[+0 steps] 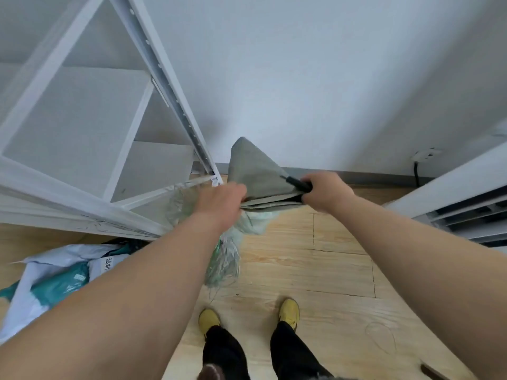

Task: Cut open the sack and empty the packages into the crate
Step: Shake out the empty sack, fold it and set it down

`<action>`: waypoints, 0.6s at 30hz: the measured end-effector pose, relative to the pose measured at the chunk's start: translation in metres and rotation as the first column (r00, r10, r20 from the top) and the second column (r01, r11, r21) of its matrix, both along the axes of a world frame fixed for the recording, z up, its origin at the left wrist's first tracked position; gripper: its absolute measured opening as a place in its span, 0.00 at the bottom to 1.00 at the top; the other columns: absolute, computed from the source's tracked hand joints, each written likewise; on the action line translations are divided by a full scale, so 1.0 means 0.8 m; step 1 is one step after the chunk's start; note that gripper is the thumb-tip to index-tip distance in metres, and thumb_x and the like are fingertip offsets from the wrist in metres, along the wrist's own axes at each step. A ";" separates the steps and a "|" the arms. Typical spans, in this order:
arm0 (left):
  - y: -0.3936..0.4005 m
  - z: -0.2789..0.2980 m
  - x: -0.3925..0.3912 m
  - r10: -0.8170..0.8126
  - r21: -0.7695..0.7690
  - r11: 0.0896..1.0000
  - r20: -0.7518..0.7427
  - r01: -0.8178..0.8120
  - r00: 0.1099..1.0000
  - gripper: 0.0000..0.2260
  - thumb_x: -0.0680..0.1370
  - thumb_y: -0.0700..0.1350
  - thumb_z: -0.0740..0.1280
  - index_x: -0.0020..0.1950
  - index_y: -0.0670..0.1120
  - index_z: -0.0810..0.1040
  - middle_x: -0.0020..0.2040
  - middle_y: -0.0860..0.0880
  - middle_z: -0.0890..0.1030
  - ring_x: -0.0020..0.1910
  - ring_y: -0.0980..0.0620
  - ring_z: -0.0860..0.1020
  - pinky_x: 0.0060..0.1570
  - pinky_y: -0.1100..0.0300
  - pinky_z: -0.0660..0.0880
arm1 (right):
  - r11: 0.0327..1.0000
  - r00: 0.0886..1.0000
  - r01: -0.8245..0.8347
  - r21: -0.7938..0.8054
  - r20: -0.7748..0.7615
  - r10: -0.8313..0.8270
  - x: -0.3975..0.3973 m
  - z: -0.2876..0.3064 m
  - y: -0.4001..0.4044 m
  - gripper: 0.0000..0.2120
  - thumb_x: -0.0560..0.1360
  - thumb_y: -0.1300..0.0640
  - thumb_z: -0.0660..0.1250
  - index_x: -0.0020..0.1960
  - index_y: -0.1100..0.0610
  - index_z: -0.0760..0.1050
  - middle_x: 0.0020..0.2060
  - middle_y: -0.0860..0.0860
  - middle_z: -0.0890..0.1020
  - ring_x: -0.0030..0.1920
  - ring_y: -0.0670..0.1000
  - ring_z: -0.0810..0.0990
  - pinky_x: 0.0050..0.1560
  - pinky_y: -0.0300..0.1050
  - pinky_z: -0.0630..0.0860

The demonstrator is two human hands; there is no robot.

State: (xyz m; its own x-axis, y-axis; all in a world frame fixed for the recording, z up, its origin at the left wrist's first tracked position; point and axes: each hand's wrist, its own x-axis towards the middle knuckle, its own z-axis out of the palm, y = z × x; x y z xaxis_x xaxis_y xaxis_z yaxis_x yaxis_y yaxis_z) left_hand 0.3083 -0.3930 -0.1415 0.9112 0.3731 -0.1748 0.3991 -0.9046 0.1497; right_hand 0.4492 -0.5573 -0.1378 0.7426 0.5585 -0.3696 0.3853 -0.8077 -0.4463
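A grey-green woven sack point(255, 171), folded flat, is held up in front of me near the wall. My left hand point(219, 207) grips its left edge. My right hand point(323, 192) grips its right edge together with a black-handled tool point(297, 183), whose blade I cannot see. Frayed, translucent sack material point(223, 259) hangs down from under my left hand toward the floor. White and teal packages point(55, 281) lie in a heap at the lower left; the crate under them is not visible.
A white metal shelf rack point(90, 133) stands at the left, close to my left hand. A white unit with dark slots point(466, 209) is at the right. A wall socket with a black cable point(424, 156) sits low on the wall. My feet in yellow shoes point(288, 311) stand on wooden floor.
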 end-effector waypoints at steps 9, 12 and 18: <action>0.015 -0.012 -0.011 0.145 -0.289 0.942 -0.104 -0.169 0.984 0.17 0.74 0.48 0.69 0.62 0.58 0.73 0.55 0.52 0.78 0.55 0.48 0.77 0.51 0.54 0.75 | 0.908 0.930 0.267 0.322 -0.332 -0.156 -0.030 0.043 0.067 0.10 0.71 0.65 0.64 0.47 0.53 0.79 0.37 0.48 0.80 0.35 0.50 0.78 0.34 0.38 0.75; 0.019 -0.007 -0.022 0.349 -0.536 0.776 -0.074 -0.332 0.934 0.10 0.79 0.44 0.62 0.37 0.53 0.72 0.33 0.53 0.74 0.35 0.50 0.75 0.35 0.59 0.69 | 0.815 0.811 0.336 0.472 -0.586 0.005 -0.030 0.059 0.067 0.11 0.72 0.57 0.73 0.54 0.52 0.80 0.44 0.47 0.82 0.35 0.45 0.76 0.32 0.37 0.73; 0.060 -0.008 -0.046 0.661 -0.808 0.373 -0.115 -0.457 0.742 0.09 0.81 0.46 0.63 0.60 0.46 0.76 0.50 0.49 0.79 0.45 0.50 0.76 0.45 0.60 0.70 | 0.689 0.743 0.658 0.304 -0.411 -0.528 -0.018 -0.010 0.017 0.09 0.77 0.55 0.66 0.55 0.56 0.78 0.32 0.49 0.77 0.27 0.49 0.74 0.33 0.43 0.76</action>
State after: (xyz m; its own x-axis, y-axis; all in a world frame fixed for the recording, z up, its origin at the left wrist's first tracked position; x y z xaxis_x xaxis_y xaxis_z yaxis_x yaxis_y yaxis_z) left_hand 0.2719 -0.3449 -0.1480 0.5912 0.6270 -0.5073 0.6362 0.0241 0.7712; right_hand 0.4347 -0.5438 -0.1456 0.8740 0.1757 -0.4530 -0.2997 -0.5390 -0.7872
